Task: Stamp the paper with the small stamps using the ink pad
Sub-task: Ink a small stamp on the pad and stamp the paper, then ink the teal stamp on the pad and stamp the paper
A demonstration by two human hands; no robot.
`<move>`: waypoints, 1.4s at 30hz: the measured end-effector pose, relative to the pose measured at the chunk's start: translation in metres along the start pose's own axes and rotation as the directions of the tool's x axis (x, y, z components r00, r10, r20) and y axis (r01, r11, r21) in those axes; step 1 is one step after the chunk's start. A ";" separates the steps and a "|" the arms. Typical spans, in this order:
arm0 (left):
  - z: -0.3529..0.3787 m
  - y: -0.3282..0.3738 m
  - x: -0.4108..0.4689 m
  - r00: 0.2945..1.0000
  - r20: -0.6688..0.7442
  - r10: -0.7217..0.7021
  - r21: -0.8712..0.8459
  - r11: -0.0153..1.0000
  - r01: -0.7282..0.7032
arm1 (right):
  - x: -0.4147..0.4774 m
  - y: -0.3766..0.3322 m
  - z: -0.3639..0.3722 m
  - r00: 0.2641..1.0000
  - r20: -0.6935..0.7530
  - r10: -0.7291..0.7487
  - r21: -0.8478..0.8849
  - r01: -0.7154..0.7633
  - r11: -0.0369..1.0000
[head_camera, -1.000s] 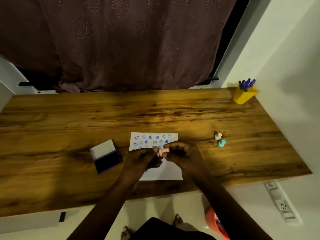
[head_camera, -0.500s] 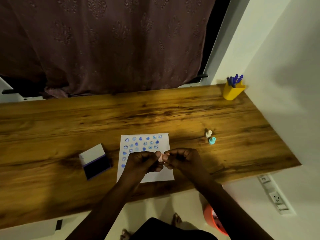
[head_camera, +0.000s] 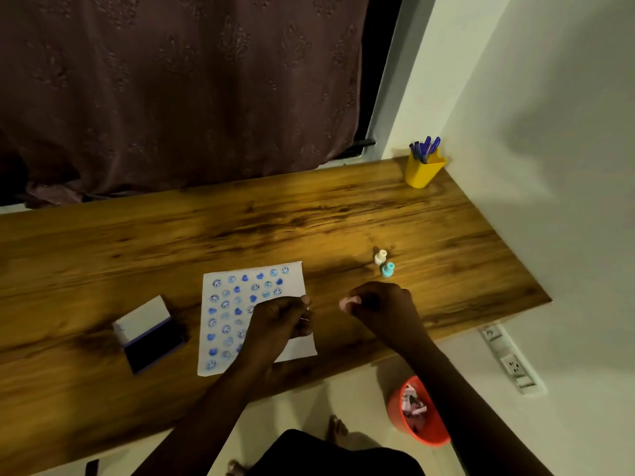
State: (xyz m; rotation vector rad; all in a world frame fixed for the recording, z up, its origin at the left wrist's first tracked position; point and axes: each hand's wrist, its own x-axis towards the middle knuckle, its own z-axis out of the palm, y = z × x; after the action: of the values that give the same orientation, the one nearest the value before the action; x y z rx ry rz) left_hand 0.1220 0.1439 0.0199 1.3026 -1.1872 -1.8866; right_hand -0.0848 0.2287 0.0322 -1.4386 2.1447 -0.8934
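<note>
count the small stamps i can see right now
3: a white stamp and a teal stamp standing close together on the desk, plus a pink stamp in the right hand. The left hand may hide something.

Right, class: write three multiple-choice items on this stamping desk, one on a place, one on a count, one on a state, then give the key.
1. Where is the ink pad?
A. left of the paper
B. right of it
C. on it

2. How many stamps stand loose beside the right hand?
A. none
B. two
C. five

3. The ink pad's lid is
A. shut
B. open
C. missing

A: it lies left of the sheet.
B: a white stamp and a teal stamp stand there.
B: the dark pad shows, its lid raised.
</note>
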 end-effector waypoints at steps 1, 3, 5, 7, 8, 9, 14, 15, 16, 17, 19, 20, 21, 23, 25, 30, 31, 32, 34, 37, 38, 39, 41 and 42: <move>0.002 -0.001 0.001 1.000 0.012 -0.004 0.007 1.000 0.004 | 0.002 0.010 -0.004 1.000 -0.016 -0.007 -0.101 0.005 0.995; 0.004 -0.003 0.003 0.999 0.049 -0.013 0.029 1.000 0.012 | 0.007 0.030 -0.011 0.999 -0.018 0.027 -0.225 -0.031 0.974; 0.006 -0.005 0.004 0.997 0.070 -0.024 0.052 0.998 0.021 | 0.010 0.047 -0.015 0.997 -0.012 0.080 -0.288 -0.080 0.954; 0.009 -0.007 0.006 0.997 0.074 -0.030 0.074 0.997 0.024 | 0.013 0.061 -0.018 0.994 -0.022 0.110 -0.335 -0.111 0.936; 0.010 -0.007 0.007 0.996 0.079 -0.030 0.081 0.996 0.024 | 0.014 0.067 -0.019 0.992 -0.032 0.122 -0.349 -0.125 0.929; 0.011 -0.008 0.007 0.996 0.084 -0.028 0.087 0.996 0.021 | 0.015 0.072 -0.020 0.991 -0.042 0.130 -0.356 -0.136 0.925; 0.018 -0.008 0.008 0.994 0.102 -0.023 0.075 0.997 0.015 | 0.019 0.085 -0.023 0.983 -0.058 0.173 -0.352 -0.182 0.918; 0.019 -0.008 0.008 0.995 0.101 -0.022 0.077 0.997 0.014 | 0.019 0.086 -0.024 0.983 -0.052 0.175 -0.356 -0.182 0.916; 0.021 -0.009 0.009 0.995 0.101 -0.023 0.081 0.997 0.015 | 0.019 0.088 -0.024 0.983 -0.042 0.177 -0.358 -0.180 0.916; 0.022 -0.009 0.010 0.994 0.102 -0.027 0.085 0.996 0.018 | 0.019 0.090 -0.023 0.984 -0.027 0.178 -0.352 -0.176 0.919; 0.025 -0.010 0.011 0.994 0.103 -0.035 0.089 0.996 0.026 | 0.018 0.092 -0.023 0.982 0.003 0.188 -0.336 -0.176 0.925; 0.025 -0.010 0.011 0.994 0.101 -0.036 0.091 0.996 0.027 | 0.018 0.092 -0.023 0.981 0.016 0.192 -0.337 -0.176 0.925; 0.026 -0.011 0.012 0.994 0.098 -0.037 0.094 0.995 0.028 | 0.018 0.094 -0.023 0.981 0.025 0.191 -0.345 -0.171 0.923; 0.027 -0.012 0.012 0.995 0.095 -0.043 0.100 0.994 0.033 | 0.018 0.096 -0.023 0.982 0.034 0.183 -0.356 -0.159 0.921; 0.027 -0.013 0.013 0.995 0.090 -0.049 0.099 0.994 0.040 | 0.019 0.098 -0.024 0.986 0.037 0.164 -0.359 -0.141 0.923; 0.029 -0.012 0.013 0.997 0.068 -0.033 0.111 0.993 0.026 | 0.035 0.098 -0.032 0.990 -0.064 0.129 -0.367 -0.144 0.919; 0.029 -0.012 0.013 0.998 0.064 -0.030 0.110 0.994 0.023 | 0.042 0.097 -0.034 0.987 -0.088 0.137 -0.366 -0.160 0.917; 0.029 -0.012 0.013 0.998 0.060 -0.029 0.106 0.994 0.023 | 0.049 0.094 -0.035 0.983 -0.101 0.153 -0.367 -0.180 0.913; 0.030 -0.011 0.013 0.998 0.055 -0.033 0.096 0.995 0.027 | 0.063 0.090 -0.034 0.980 -0.106 0.168 -0.375 -0.196 0.906; 0.030 -0.010 0.012 0.998 0.054 -0.036 0.084 0.996 0.031 | 0.079 0.085 -0.029 0.983 -0.102 0.154 -0.390 -0.182 0.903; 0.030 -0.010 0.012 0.998 0.052 -0.033 0.081 0.996 0.029 | 0.083 0.085 -0.027 0.983 -0.097 0.155 -0.395 -0.181 0.900; 0.030 -0.010 0.012 0.998 0.049 -0.031 0.081 0.996 0.027 | 0.086 0.085 -0.025 0.983 -0.090 0.160 -0.400 -0.183 0.898; 0.029 -0.010 0.011 0.999 0.037 -0.028 0.080 0.996 0.025 | 0.091 0.087 -0.022 0.981 -0.075 0.179 -0.413 -0.194 0.890; 0.028 -0.010 0.011 0.999 0.028 -0.028 0.078 0.997 0.026 | 0.092 0.087 -0.021 0.980 -0.073 0.185 -0.425 -0.199 0.883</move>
State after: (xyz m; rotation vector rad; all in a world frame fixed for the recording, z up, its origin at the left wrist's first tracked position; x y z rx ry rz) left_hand 0.0920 0.1491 0.0101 1.3423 -1.2757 -1.9018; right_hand -0.1918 0.1731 -0.0123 -1.3689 2.5674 -0.3805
